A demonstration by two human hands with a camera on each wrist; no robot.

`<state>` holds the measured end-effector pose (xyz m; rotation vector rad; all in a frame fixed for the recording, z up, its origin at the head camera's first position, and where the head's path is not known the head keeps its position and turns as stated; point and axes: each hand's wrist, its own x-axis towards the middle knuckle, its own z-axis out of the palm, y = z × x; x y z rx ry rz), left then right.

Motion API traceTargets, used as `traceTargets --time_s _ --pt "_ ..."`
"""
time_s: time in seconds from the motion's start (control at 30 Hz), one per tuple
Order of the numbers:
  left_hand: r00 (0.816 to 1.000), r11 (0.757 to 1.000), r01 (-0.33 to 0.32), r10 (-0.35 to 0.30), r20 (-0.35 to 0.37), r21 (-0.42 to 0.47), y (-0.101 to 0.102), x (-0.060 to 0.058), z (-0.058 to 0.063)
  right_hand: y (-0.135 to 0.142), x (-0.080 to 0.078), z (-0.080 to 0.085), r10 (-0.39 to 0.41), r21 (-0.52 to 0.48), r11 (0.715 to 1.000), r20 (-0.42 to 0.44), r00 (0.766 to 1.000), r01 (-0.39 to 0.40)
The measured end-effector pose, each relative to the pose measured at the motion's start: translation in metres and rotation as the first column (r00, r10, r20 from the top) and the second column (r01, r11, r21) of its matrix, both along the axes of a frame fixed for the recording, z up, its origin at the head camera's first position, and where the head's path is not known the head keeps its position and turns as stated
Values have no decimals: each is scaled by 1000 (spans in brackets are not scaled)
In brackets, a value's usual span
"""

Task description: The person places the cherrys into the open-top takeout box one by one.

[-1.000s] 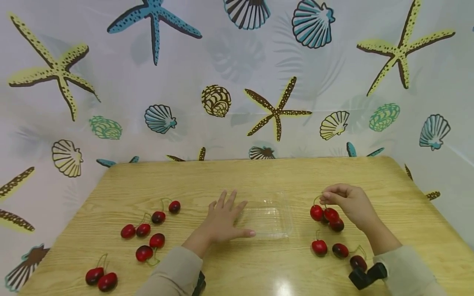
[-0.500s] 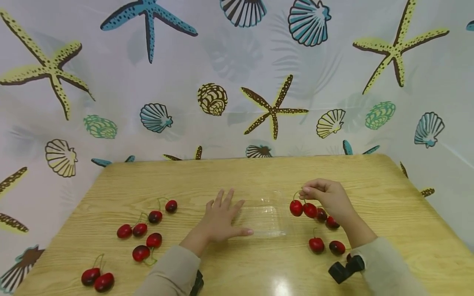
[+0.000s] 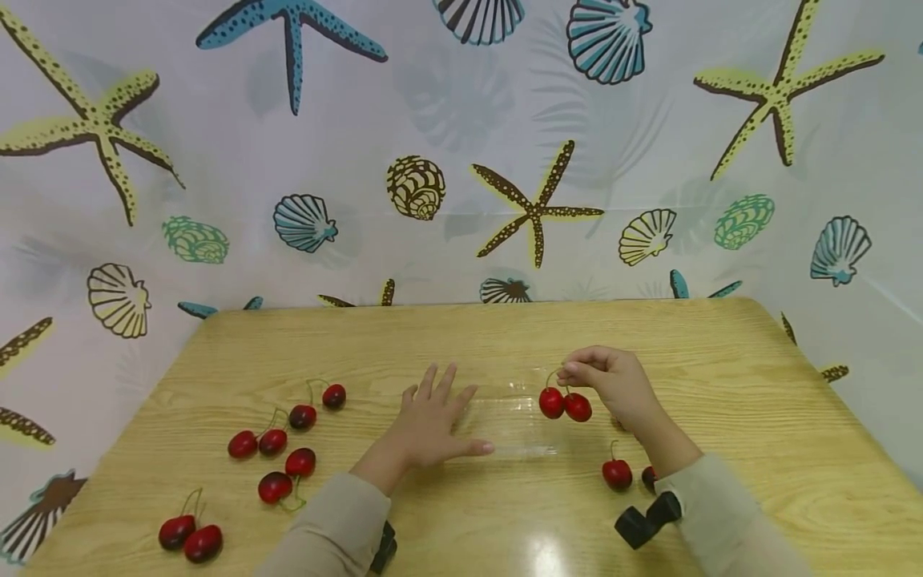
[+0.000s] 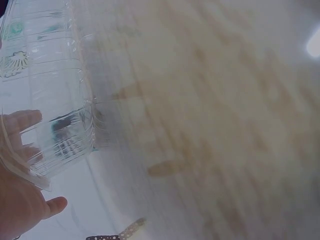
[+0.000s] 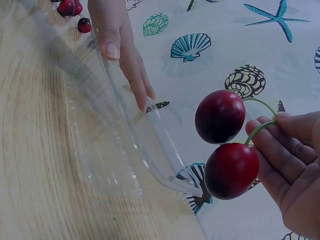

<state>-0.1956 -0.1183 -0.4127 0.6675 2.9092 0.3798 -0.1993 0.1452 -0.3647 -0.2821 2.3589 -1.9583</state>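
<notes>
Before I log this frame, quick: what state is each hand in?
Left hand: open, fingers spread at the clear container.
Right hand: holding two cherries by their stems.

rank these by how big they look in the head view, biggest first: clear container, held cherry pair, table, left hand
1. Table
2. Left hand and clear container: look alike; hand partly hides container, so unranked
3. Held cherry pair

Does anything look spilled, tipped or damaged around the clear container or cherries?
Nothing stands out. The clear container looks upright and intact, with the left hand at its side. The right hand pinches two cherries by their stems; the loose cherries on the table look whole, though some are partly hidden.
</notes>
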Motion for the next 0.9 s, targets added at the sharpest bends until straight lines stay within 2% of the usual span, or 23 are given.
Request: traceTargets --time_s 0.07,0.57,0.9 --pt "1000 1000 1 -1 -3 4 0 0 0 -3 -1 -2 10 -31 999 -6 1000 -10" --pt "1000 1000 -6 6 9 2 1 0 1 -19 -6 -11 45 -43 998 -3 999 -45" --pt "1000 1000 -10 10 10 -5 1 0 -1 -27 -10 -21 55 -40 998 43 998 -53"
